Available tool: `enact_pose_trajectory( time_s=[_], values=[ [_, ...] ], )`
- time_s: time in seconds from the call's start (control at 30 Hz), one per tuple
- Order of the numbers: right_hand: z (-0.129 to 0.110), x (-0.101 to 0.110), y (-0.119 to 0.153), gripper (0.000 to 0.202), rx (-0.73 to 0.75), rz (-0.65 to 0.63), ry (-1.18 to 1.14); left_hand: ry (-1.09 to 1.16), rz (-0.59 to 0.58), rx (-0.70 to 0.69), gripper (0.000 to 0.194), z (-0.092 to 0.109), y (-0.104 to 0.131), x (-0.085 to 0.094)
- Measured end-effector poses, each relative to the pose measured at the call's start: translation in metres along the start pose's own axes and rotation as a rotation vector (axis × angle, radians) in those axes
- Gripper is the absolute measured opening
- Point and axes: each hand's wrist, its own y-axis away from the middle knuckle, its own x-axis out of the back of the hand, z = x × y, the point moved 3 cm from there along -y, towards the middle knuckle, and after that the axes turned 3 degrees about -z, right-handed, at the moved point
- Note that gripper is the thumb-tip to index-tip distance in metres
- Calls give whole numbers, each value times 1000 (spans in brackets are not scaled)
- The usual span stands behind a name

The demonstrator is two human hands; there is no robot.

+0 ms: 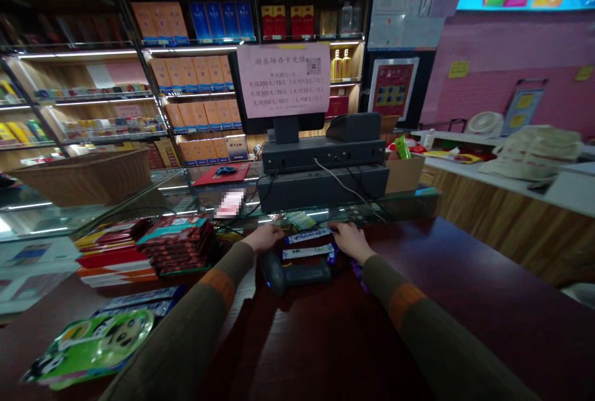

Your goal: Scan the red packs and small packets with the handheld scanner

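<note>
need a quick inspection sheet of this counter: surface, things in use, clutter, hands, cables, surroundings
surface: dark glossy counter
things in use: farther blue-and-white packet and nearer blue-and-white packet, roughly parallel; handheld scanner lying on the near side of both
clutter: stacked packets and a green panda-print package at left
hands: left hand and right hand at opposite ends of the farther packet; grip unclear
cables: pale cable trailing from a black box unit; dark ones nearby
surroundings: shelved orange boxes, pink notice on a monitor, woven basket at left
</note>
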Motion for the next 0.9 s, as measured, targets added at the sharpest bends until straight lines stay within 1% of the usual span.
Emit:
enact_pose_trajectory(
  time_s=[0.2, 0.33, 0.57, 0.77, 0.9],
  values=[
    [0, -1, -7, 50, -2, -54, 38, -46, -53, -17, 32, 3, -9, -6],
    [-2, -4, -7, 48, 6, -74, 56, -59, -69, -41, 29, 7, -11, -9],
    [-6, -6, -8, 47, -35, -117, 44, -60, -102, -60, 22, 11, -16, -13],
    [-4, -8, -13, 42, -63, -90, -19, -29, -76, -68, 22, 9, -21, -16],
    [0, -9, -17, 42, -13, -53, -142, -3, -59, -73, 21, 5, -23, -18]
  ],
)
